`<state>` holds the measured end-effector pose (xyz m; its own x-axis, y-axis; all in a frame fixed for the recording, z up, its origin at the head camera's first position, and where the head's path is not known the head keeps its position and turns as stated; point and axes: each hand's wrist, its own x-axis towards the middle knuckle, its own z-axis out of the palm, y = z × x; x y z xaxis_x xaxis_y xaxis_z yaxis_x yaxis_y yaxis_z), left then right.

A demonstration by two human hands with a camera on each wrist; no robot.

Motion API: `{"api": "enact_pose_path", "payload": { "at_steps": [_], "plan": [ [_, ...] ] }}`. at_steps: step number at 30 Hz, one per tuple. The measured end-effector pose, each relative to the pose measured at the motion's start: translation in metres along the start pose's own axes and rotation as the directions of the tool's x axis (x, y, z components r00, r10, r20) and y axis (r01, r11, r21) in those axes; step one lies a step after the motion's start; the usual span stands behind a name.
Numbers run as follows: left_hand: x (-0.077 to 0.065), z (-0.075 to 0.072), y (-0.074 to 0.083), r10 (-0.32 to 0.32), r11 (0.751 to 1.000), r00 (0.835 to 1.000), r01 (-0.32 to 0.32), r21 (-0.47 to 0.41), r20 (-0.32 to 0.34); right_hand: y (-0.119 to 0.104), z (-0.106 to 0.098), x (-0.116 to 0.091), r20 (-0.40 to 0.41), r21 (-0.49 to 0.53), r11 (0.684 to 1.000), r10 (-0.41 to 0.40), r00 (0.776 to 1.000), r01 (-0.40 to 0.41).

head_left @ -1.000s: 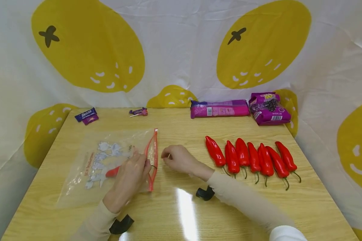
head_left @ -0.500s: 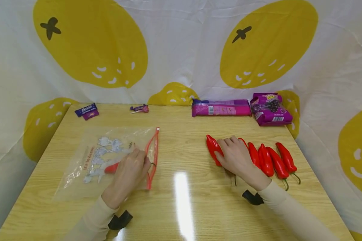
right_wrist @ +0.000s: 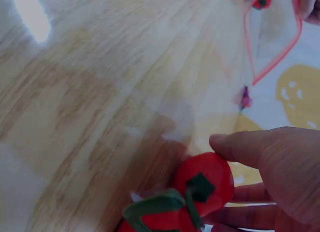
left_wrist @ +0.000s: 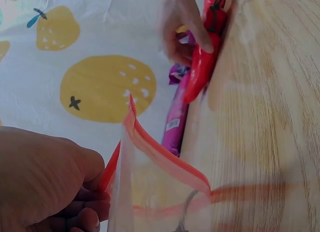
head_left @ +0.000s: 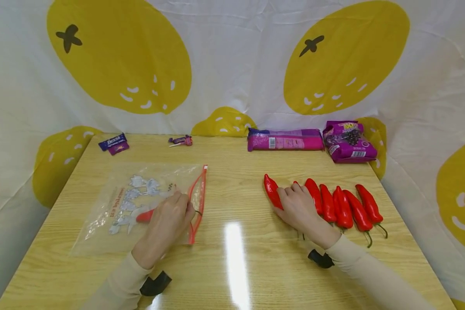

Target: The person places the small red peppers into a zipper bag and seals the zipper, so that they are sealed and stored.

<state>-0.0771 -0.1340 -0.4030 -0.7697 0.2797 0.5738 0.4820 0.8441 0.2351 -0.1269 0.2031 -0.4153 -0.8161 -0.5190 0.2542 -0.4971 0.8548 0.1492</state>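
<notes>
A clear zip bag (head_left: 97, 228) with a red rim and pale printed figures lies on the left of the table. Its mouth gapes toward the right, and one red pepper (head_left: 144, 216) is inside, partly hidden by my left hand (head_left: 166, 228). That hand pinches the bag's upper layer near the rim (left_wrist: 170, 164). On the right, my right hand (head_left: 300, 211) holds the leftmost pepper (head_left: 271, 189) of a row, thumb on one side and fingers on the other. The right wrist view shows this pepper's green stem (right_wrist: 155, 207). Several more red peppers (head_left: 342, 209) lie beside it.
At the back right are a long purple-pink packet (head_left: 286, 140) and a purple bag (head_left: 349, 143). Small wrapped sweets (head_left: 114, 143) lie at the back left, and a lollipop (head_left: 181, 141) is farther along. A lemon-print cloth (head_left: 232, 64) hangs behind the wooden table (head_left: 232, 193).
My right hand has moved right, from beside the bag mouth to the row of peppers, and has taken hold of the leftmost one. The left hand stays on the bag.
</notes>
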Motion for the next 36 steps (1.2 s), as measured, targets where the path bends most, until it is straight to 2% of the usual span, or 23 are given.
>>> {"api": "enact_pose_path", "payload": {
  "at_steps": [7, 12, 15, 18, 22, 29, 36],
  "plan": [
    [0.0, 0.0, 0.001, -0.016, 1.0, 1.0, 0.016, -0.007, 0.017, 0.0, 0.001, -0.001, 0.024, 0.031, 0.999, -0.009, 1.0, 0.008],
    [0.001, 0.0, 0.003, -0.031, 0.999, 0.998, 0.031, 0.007, 0.047, -0.002, -0.005, 0.005, 0.083, 0.168, 0.985, 0.025, 0.996, -0.039],
    [0.002, 0.0, 0.003, -0.041, 0.999, 0.997, 0.04, 0.011, 0.065, -0.008, -0.014, 0.013, 0.156, 0.306, 0.945, 0.069, 0.985, -0.115],
    [0.002, 0.001, 0.003, -0.042, 0.999, 0.997, 0.041, 0.009, 0.063, -0.018, -0.026, 0.026, 0.219, 0.432, 0.888, 0.066, 0.973, -0.158],
    [0.001, 0.002, 0.004, -0.041, 0.999, 0.998, 0.04, 0.009, 0.057, -0.032, -0.035, 0.041, 0.225, 0.514, 0.849, 0.006, 0.974, -0.124],
    [0.001, 0.001, 0.005, -0.063, 0.998, 0.994, 0.062, 0.016, 0.089, -0.053, -0.034, 0.061, 0.169, 0.517, 0.856, -0.107, 0.98, 0.004],
    [0.002, 0.0, 0.006, -0.076, 0.997, 0.991, 0.074, 0.017, 0.11, -0.076, -0.03, 0.076, 0.17, 0.447, 0.89, -0.177, 0.969, 0.084]
  ]
}}
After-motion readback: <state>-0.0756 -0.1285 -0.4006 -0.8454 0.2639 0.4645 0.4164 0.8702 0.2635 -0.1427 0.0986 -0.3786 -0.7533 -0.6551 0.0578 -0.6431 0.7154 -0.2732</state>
